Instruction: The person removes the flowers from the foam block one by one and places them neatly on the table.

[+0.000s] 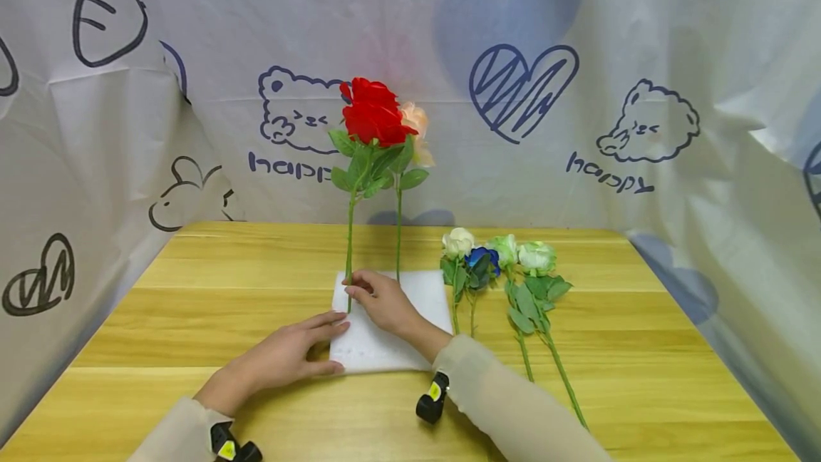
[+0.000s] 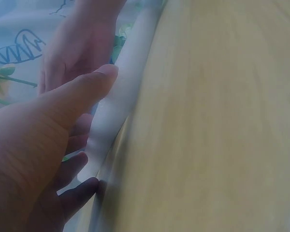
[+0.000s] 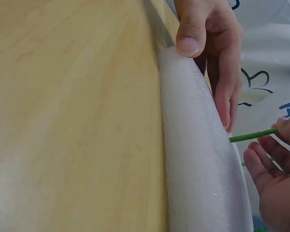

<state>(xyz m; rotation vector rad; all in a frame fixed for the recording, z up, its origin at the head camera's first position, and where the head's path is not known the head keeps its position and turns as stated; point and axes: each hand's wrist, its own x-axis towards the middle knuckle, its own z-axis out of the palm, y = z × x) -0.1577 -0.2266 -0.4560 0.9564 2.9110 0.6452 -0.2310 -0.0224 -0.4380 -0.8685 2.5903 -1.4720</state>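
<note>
My right hand (image 1: 387, 303) pinches the green stem of a red rose (image 1: 374, 114) low down, near a white foam block (image 1: 391, 348). The rose stands upright, and its stem (image 3: 253, 135) meets the foam's top face in the right wrist view. Behind it a peach rose (image 1: 417, 130) also stands upright at the block's far side, partly hidden by the red bloom. My left hand (image 1: 282, 351) rests against the foam's left edge with fingers extended; in the left wrist view its thumb (image 2: 99, 79) lies along the block's side.
To the right of the foam several cut flowers lie on the wooden table (image 1: 224, 291): a white rose (image 1: 458, 242), a blue rose (image 1: 482, 260) and pale green roses (image 1: 537, 257). A white cloth with drawings (image 1: 398, 13) hangs behind and at both sides.
</note>
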